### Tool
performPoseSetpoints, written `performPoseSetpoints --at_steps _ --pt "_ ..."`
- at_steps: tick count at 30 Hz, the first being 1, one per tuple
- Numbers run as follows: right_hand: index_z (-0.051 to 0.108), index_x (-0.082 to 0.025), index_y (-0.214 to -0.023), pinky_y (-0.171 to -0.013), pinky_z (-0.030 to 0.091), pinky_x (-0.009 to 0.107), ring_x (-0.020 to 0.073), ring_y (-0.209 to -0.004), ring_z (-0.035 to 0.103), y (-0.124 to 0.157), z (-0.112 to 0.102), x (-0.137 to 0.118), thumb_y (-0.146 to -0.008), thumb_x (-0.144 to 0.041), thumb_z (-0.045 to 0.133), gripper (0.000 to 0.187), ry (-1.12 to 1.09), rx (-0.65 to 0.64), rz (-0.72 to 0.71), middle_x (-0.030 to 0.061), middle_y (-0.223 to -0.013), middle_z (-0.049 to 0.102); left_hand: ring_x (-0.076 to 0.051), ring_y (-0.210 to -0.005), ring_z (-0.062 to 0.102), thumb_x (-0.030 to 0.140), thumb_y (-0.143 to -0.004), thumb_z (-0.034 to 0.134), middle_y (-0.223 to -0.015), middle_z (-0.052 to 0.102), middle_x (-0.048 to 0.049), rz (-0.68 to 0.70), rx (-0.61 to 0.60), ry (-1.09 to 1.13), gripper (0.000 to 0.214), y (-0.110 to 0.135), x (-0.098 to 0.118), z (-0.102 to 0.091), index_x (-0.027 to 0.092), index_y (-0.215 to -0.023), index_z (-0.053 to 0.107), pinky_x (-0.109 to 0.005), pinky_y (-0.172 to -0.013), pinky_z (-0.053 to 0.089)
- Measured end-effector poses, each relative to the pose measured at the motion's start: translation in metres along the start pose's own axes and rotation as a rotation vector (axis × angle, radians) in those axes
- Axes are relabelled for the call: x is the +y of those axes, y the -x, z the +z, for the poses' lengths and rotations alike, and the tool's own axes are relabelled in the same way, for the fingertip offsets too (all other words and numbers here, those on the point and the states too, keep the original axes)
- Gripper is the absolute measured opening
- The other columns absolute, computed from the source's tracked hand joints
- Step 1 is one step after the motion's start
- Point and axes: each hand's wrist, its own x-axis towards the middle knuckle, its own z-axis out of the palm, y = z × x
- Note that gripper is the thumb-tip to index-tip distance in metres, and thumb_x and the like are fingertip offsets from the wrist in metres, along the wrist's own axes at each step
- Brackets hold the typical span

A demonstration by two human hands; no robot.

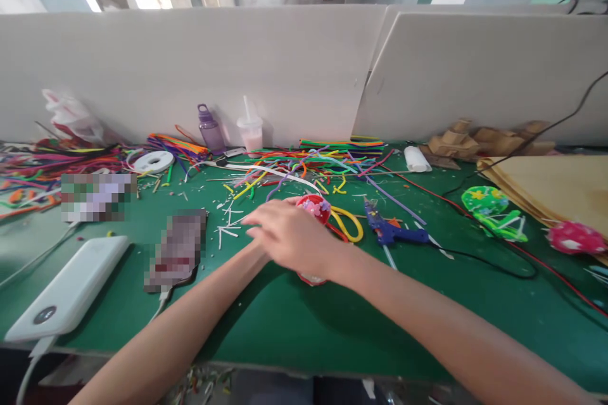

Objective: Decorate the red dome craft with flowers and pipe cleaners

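Note:
My right hand lies across my left hand, its fingers stretched toward the left and partly spread. No object shows in those right fingers. Most of the left hand, fingers included, is hidden under the right one. Right at the hands is a red pipe-cleaner craft piece with small pink and purple flowers; its middle is covered, and a red-and-white edge peeks out below. A yellow pipe-cleaner loop lies just to its right. Farther right rests a blue hot glue gun.
Two phones and a white power bank with cables lie left. Pipe cleaners are strewn along the back, near a purple bottle and drink cup. Green craft pieces and a red cable lie right.

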Motion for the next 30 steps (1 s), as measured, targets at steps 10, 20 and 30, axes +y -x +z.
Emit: performPoseSetpoints --at_steps 10,20,30 --pt "0.047 -0.017 -0.13 -0.107 0.023 0.061 0.0315 -0.134 0.032 -0.103 0.114 -0.015 -0.085 -0.02 0.04 0.045 0.019 -0.52 -0.029 0.0083 -0.138 0.05 -0.006 -0.057 0.059 0.013 -0.066 0.075 -0.073 0.064 -0.0004 -0.111 -0.119 0.201 0.023 -0.011 0.006 -0.007 0.012 -0.087 0.065 -0.014 -0.052 0.052" --pt "0.025 -0.029 -0.145 -0.111 0.007 0.064 0.0302 -0.142 0.012 -0.093 0.094 -0.015 -0.091 -0.034 0.035 0.055 -0.088 -0.505 -0.024 -0.0008 -0.152 0.029 -0.006 -0.055 0.06 0.018 -0.066 0.077 -0.072 0.066 -0.0005 -0.102 -0.202 0.157 0.029 -0.013 0.002 -0.005 0.012 -0.092 0.067 -0.013 -0.05 0.052" --pt "0.028 -0.02 -0.143 -0.109 0.029 0.049 0.0247 -0.131 0.037 -0.089 0.067 -0.024 -0.095 -0.033 0.033 0.049 -0.066 -0.278 -0.036 0.0025 -0.139 0.049 -0.007 -0.057 0.059 0.017 -0.062 0.079 -0.072 0.065 0.0006 -0.103 -0.178 0.12 0.03 -0.014 0.005 -0.004 0.014 -0.089 0.067 -0.013 -0.049 0.05"
